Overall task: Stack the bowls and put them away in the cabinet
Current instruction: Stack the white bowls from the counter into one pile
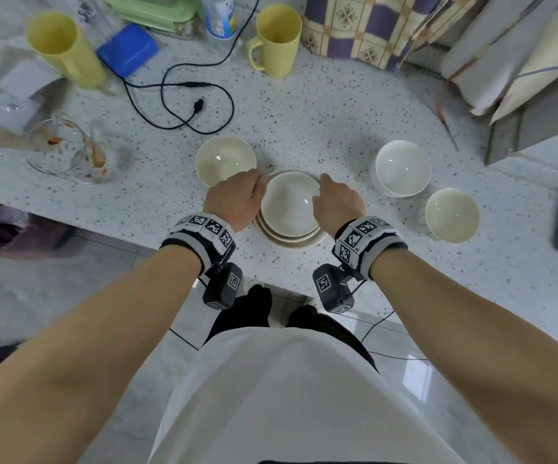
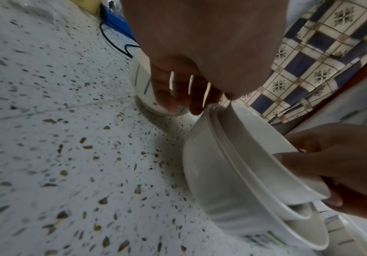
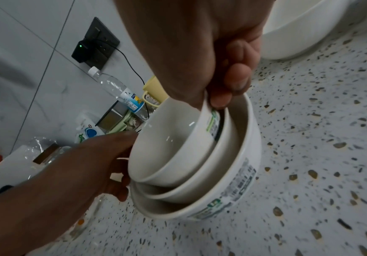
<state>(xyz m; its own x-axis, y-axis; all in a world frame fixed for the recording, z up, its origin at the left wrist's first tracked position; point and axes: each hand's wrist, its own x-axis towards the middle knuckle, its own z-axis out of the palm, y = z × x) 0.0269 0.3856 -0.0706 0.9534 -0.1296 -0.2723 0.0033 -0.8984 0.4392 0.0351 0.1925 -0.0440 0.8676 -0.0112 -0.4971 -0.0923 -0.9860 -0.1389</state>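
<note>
Three cream bowls sit nested as a stack (image 1: 289, 212) on the speckled counter (image 1: 321, 128) near its front edge. My left hand (image 1: 255, 187) holds the left rim of the top bowl (image 3: 167, 147), thumb at the rim and fingers (image 3: 119, 188) curled against its outer side. My right hand (image 1: 321, 190) pinches the right rim, thumb inside and fingers (image 3: 232, 83) between the top and second bowl. The bottom bowl (image 3: 239, 187) carries a label. A loose bowl (image 1: 225, 160) stands at the back left, a white bowl pair (image 1: 401, 169) and a cream bowl (image 1: 451, 216) to the right.
Behind the bowls lie a black cable (image 1: 183, 108), two yellow mugs (image 1: 277, 38) (image 1: 63, 48), a blue box (image 1: 126, 50) and a water bottle (image 1: 219, 15). A glass jug (image 1: 66, 152) stands at the left. Patterned cloth (image 1: 364, 25) hangs at the back right.
</note>
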